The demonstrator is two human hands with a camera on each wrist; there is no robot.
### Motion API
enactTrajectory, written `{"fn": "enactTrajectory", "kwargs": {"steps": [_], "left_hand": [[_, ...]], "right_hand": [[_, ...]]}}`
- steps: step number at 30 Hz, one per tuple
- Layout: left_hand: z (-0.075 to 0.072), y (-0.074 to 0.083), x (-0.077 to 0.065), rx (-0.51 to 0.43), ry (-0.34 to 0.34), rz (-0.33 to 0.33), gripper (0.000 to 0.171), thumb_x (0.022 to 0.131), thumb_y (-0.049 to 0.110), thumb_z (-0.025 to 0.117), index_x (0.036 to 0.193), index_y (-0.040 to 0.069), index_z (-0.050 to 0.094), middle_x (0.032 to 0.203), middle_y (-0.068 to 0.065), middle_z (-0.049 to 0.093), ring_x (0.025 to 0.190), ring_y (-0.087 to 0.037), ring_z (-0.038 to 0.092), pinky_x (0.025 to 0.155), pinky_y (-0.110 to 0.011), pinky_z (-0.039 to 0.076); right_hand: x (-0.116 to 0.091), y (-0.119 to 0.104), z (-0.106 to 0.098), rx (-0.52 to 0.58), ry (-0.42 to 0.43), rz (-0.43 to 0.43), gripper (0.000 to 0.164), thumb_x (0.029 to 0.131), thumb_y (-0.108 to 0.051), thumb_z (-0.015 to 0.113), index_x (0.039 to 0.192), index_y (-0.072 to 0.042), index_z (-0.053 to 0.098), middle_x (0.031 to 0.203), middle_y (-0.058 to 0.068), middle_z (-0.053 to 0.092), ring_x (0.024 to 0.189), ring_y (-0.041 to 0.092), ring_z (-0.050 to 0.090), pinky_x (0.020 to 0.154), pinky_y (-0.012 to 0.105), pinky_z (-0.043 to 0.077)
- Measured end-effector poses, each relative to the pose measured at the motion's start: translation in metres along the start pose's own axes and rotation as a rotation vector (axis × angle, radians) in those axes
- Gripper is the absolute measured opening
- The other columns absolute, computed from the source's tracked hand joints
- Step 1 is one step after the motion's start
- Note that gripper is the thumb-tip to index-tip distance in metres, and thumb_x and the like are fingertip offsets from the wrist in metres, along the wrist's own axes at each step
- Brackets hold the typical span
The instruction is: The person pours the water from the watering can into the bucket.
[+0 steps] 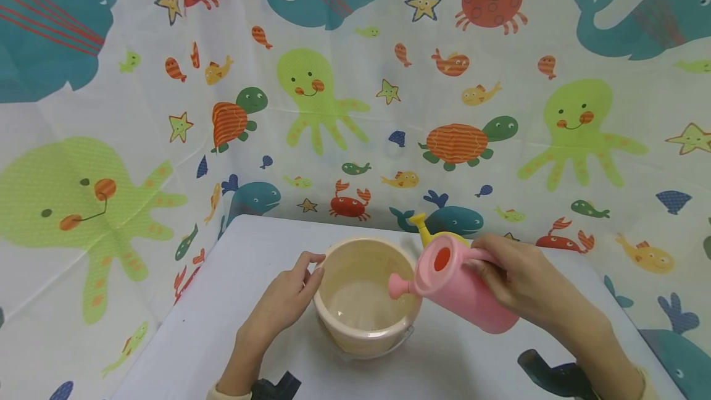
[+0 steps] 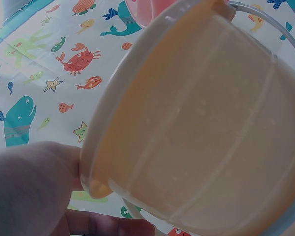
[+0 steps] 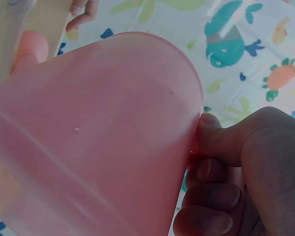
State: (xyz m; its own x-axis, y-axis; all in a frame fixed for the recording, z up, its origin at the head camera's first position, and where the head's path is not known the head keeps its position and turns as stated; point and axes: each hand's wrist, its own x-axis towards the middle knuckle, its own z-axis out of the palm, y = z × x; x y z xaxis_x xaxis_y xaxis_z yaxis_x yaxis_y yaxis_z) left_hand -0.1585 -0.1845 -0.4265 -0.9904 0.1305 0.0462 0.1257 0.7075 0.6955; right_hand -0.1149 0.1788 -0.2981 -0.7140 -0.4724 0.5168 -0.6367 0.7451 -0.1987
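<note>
A cream bucket [image 1: 369, 341] stands on the white table in the head view, its thin bail handle [image 1: 401, 341] hanging down at the front right. My left hand [image 1: 283, 298] holds its left rim; in the left wrist view that hand [image 2: 34, 187] is at the rim, one finger below it. With curled fingers, my right hand [image 1: 519, 270] grips the handle of a pink watering can [image 1: 466, 295]. The can is tilted, its round spout head over the bucket's right side. In the right wrist view the can's pink body [image 3: 103, 123] fills much of the picture.
A yellow watering can [image 1: 420, 227] stands behind the pink one, mostly hidden. The white table [image 1: 266, 245] ends at a curtain [image 1: 355, 128] printed with sea animals, which rises behind and along the sides. Dark wrist camera mounts [image 1: 555, 375] show near the bottom edge.
</note>
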Motion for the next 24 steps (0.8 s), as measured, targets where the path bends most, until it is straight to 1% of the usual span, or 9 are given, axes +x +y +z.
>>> {"fn": "enactTrajectory", "kwargs": {"steps": [16,24], "left_hand": [[0.0004,-0.0013,0.0017,0.0,0.003,-0.008,0.037,0.103,0.039,0.051,0.139,0.029,0.049,0.075,0.005,0.058,0.063,-0.013,0.053,0.056,-0.026,0.046],[-0.0004,-0.0011,0.0019,-0.003,-0.006,0.006,0.037,0.104,0.04,0.05,0.139,0.028,0.049,0.075,0.004,0.057,0.063,-0.012,0.052,0.055,-0.025,0.045]], "right_hand": [[0.0003,-0.0011,0.0006,0.001,0.006,-0.008,0.032,0.074,-0.007,0.085,0.093,-0.019,0.062,0.078,-0.016,0.056,0.068,-0.006,0.049,0.058,0.017,0.05],[-0.0005,0.0004,0.0009,-0.008,0.014,-0.017,0.033,0.074,-0.006,0.086,0.093,-0.019,0.062,0.077,-0.016,0.055,0.068,-0.006,0.048,0.058,0.017,0.049]]}}
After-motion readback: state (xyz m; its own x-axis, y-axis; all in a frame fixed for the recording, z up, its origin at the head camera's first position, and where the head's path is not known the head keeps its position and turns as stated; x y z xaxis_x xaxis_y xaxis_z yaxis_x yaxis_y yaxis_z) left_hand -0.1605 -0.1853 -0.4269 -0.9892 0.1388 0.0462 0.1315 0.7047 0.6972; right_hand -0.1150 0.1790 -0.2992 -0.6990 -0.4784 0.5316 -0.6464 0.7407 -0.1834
